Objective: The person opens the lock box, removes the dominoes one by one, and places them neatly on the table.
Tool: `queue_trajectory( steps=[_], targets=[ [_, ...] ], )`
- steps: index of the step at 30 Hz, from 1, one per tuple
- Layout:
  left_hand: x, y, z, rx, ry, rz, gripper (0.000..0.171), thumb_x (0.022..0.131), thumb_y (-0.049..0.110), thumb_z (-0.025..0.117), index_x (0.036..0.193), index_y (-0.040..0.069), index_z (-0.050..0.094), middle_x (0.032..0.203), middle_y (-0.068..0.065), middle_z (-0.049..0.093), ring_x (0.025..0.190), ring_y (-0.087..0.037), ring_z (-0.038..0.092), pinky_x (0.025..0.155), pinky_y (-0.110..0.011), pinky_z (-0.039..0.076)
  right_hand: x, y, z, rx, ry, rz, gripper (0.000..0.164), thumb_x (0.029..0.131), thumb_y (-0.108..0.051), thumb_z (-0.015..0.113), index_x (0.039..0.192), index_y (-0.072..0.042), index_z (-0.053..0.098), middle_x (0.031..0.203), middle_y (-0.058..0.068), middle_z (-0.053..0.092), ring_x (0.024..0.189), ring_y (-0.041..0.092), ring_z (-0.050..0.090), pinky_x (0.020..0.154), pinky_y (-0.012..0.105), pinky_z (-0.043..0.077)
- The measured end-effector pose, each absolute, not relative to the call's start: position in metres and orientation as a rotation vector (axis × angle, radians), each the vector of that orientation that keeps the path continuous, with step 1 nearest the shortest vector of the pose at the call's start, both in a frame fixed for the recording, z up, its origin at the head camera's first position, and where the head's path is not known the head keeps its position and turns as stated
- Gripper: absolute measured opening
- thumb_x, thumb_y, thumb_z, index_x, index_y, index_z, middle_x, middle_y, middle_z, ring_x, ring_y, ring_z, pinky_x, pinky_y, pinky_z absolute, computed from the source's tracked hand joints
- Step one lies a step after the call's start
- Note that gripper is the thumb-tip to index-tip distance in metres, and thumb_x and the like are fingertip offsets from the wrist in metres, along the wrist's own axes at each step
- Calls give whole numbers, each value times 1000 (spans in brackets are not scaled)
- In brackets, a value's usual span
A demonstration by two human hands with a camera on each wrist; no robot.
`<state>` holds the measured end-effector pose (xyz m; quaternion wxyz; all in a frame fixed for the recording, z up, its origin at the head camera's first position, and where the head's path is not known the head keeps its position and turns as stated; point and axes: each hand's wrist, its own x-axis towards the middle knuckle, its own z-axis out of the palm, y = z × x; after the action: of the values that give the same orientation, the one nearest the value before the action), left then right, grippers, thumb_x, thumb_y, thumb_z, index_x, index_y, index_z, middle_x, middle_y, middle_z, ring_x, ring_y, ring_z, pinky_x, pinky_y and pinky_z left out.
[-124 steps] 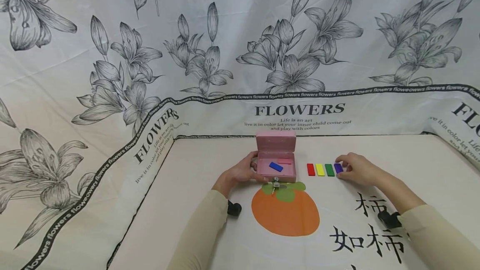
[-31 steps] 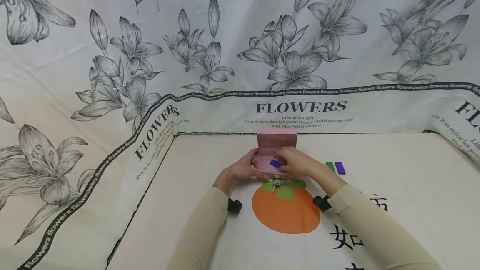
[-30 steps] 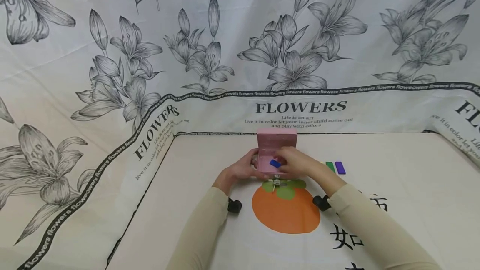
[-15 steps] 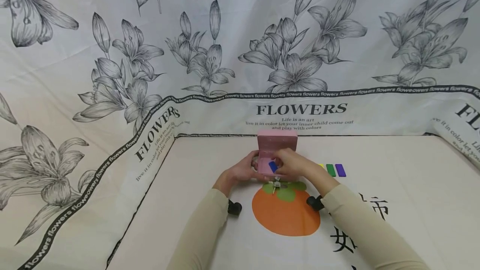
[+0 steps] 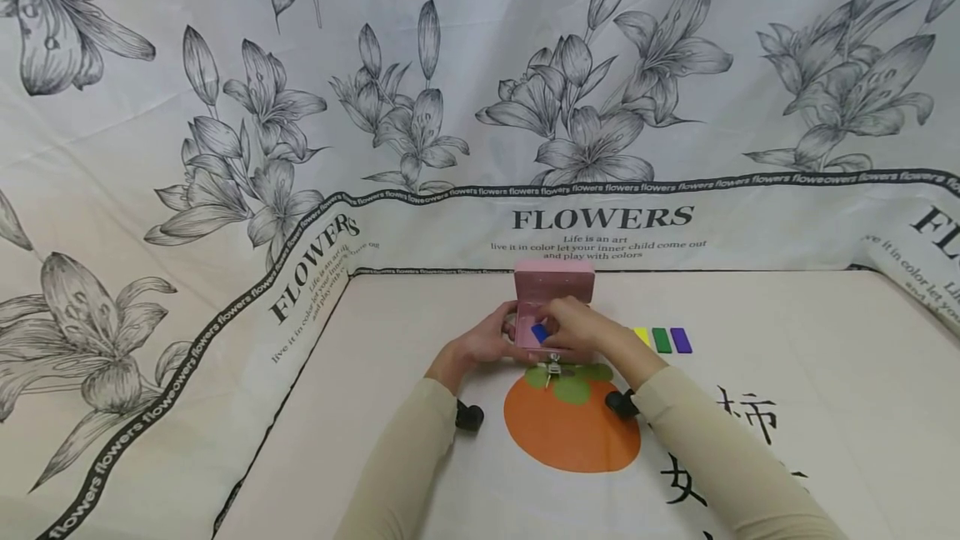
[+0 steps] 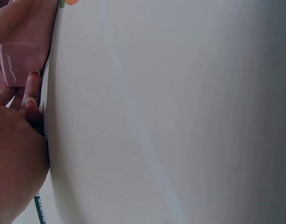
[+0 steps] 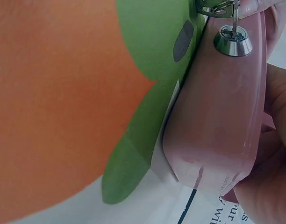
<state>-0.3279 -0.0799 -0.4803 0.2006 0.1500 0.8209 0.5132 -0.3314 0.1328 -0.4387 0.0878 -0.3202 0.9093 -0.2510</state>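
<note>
A small pink cash box [image 5: 555, 282] stands with its lid raised. My left hand [image 5: 486, 342] grips its left side, thumb along the front and fingers against the side wall [image 6: 26, 51]. Inside the box, my right hand [image 5: 579, 327] pinches a blue block [image 5: 539, 333] at its right end, and the block lies slanted in the view. The hand covers the right part of the interior. In the right wrist view, a key lock [image 7: 233, 41] sits on the box front; the right fingers [image 7: 274, 163] reach over the rim, their tips hidden.
Right of the box, yellow [image 5: 641, 335], green [image 5: 661, 340] and purple [image 5: 680, 340] blocks stand in a row, the yellow one partly behind the right wrist. The tablecloth bears an orange persimmon print [image 5: 570, 427] and black characters [image 5: 746, 415]. A flower-printed curtain [image 5: 420, 223] closes off the back.
My right hand has gone from the purple block into the box and taken hold of the blue block, which has turned and shifted left. My left hand keeps its place on the box.
</note>
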Motion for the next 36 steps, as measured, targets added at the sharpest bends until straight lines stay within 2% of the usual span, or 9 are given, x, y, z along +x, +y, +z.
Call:
queue_trajectory(
  steps=[12, 22, 27, 36],
  targets=[
    [-327, -80, -480, 448, 2297, 1449, 100, 76, 16, 91, 157, 18, 33, 113, -10, 56, 100, -22, 51, 87, -35, 40, -333, 129, -436, -955, 2684, -679, 38, 86, -9, 82, 121, 1, 71, 99, 11, 74, 87, 18, 65, 83, 41, 54],
    [-326, -80, -479, 423, 2311, 1438, 98, 76, 19, 92, 156, 19, 34, 116, -6, 54, 103, -22, 50, 88, -36, 40, -334, 126, -438, -1004, 2680, -644, 35, 90, -12, 78, 123, -2, 70, 92, 3, 70, 83, 15, 61, 79, 37, 51],
    [-325, -80, -478, 417, 2314, 1436, 99, 76, 20, 92, 156, 20, 34, 116, -6, 55, 102, -21, 51, 87, -35, 41, -333, 125, -440, -1026, 2679, -676, 33, 92, -12, 77, 123, -2, 70, 90, 3, 68, 79, 16, 58, 75, 35, 50],
    [-326, -79, -479, 427, 2283, 1467, 99, 76, 16, 92, 156, 17, 34, 115, -7, 55, 100, -21, 51, 83, -33, 42, -329, 129, -441, -976, 2691, -777, 35, 89, -11, 79, 122, -1, 70, 85, 0, 64, 76, 14, 55, 69, 31, 45]
  ],
)
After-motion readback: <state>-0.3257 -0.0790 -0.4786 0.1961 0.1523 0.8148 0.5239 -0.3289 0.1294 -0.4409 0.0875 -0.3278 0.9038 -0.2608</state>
